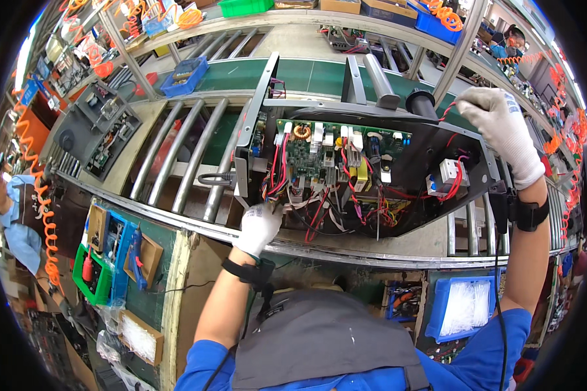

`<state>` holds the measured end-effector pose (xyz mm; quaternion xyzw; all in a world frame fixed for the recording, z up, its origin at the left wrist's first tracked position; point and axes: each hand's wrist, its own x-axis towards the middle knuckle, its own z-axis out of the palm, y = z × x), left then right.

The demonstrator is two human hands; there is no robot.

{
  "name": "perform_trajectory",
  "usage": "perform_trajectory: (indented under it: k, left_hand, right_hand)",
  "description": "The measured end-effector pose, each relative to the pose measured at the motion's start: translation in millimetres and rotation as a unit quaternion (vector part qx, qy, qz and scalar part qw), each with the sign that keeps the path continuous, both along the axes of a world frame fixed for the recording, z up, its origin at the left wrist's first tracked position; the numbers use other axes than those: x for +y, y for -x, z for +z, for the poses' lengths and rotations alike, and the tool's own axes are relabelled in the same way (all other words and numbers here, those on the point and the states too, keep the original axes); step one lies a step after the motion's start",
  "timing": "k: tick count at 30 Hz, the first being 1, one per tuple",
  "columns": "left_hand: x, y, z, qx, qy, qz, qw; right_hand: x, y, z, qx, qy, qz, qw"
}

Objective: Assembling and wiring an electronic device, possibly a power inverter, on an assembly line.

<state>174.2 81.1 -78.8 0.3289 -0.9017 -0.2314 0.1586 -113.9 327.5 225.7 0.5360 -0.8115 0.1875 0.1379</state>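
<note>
Between right-hand fingers (474, 104) sits a red wire (447, 111).

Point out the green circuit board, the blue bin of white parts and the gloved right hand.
green circuit board (310, 156), head view, on its bare middle.
blue bin (439, 311), head view, on its left wall.
right hand (499, 120), head view, back of the white glove.

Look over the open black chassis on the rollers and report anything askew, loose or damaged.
Nothing looks damaged. The open black metal chassis sits skewed across the steel conveyor rollers, not square to them. Red and black wires spill loosely below the green circuit board. The gloved left hand touches them; the gloved right hand pinches a red wire at the far corner.
</note>
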Motion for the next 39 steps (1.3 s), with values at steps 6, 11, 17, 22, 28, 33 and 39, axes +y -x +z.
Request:
perform_trajectory:
  k: [6, 11, 17, 22, 28, 33, 39]
  left_hand:
    - [37.0, -32.7, 20.5, 0.163, 0.034, 0.035, 0.985]
    - [55.3, -10.4, -28.2, 0.066, -0.171, 0.075, 0.98]
    - [52.5, 30.8, -62.0, 0.187, -0.259, 0.043, 0.947]
    - [57.1, -0.6, -62.8, 0.154, -0.513, 0.13, 0.834]
    - [53.7, -1.1, -64.9, 0.14, -0.573, 0.051, 0.806]
    - [66.3, 27.9, -72.4, 0.145, -0.458, 0.086, 0.873]
    - [83.0, 30.0, -69.7, 0.128, -0.309, 0.109, 0.936]
  right_hand:
    - [-4.4, -7.8, -17.0, -0.098, -0.038, -0.055, 0.993]
    - [-4.4, -2.2, -24.2, -0.054, 0.004, -0.029, 0.998]
    - [-8.3, -42.5, -19.9, 0.093, 0.044, -0.06, 0.993]
    - [12.3, -151.3, -74.3, -0.341, 0.023, 0.226, 0.912]
    - [-51.9, -187.0, -298.1, -0.452, -0.321, 0.031, 0.832]
    - [-38.8, -173.6, -359.9, -0.459, -0.301, -0.017, 0.836]
    - [-29.3, -172.0, -359.8, -0.511, -0.267, 0.003, 0.817]
